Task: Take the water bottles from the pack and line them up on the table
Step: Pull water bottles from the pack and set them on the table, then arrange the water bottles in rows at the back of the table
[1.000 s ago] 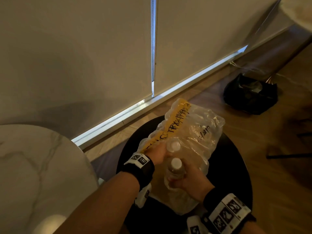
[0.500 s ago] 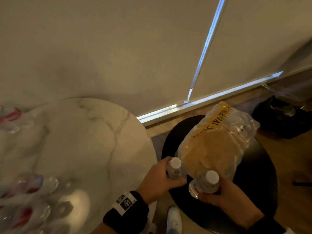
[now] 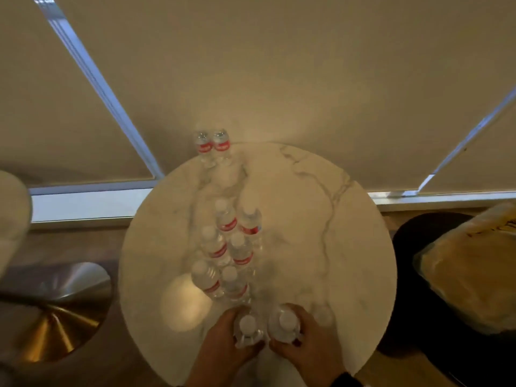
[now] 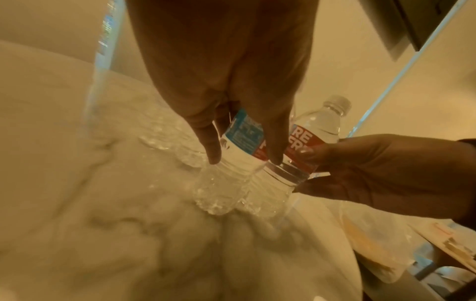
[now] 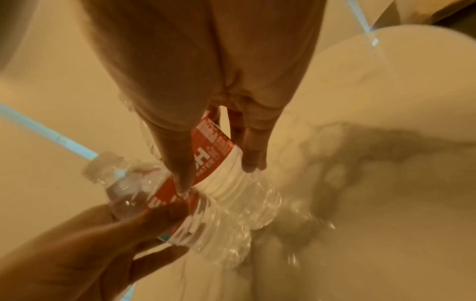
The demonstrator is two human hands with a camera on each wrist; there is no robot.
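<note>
Looking down, the head view alone shows the round marble surface (image 3: 321, 247), paired clear bottles (image 3: 226, 219) lined across it, and the plastic pack (image 3: 469, 280) beside it. Wrist views reveal labels: left hand (image 3: 223, 344) grips the left bottle (image 4: 239, 146), right hand (image 3: 310, 342) grips the right bottle (image 5: 221, 163), side by side at the surface's near edge.

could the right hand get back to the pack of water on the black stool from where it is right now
Probably yes, once it lets go. The right hand now grips a water bottle at the marble table's near edge. The pack lies on the black stool just to its right, with nothing between them.
</note>
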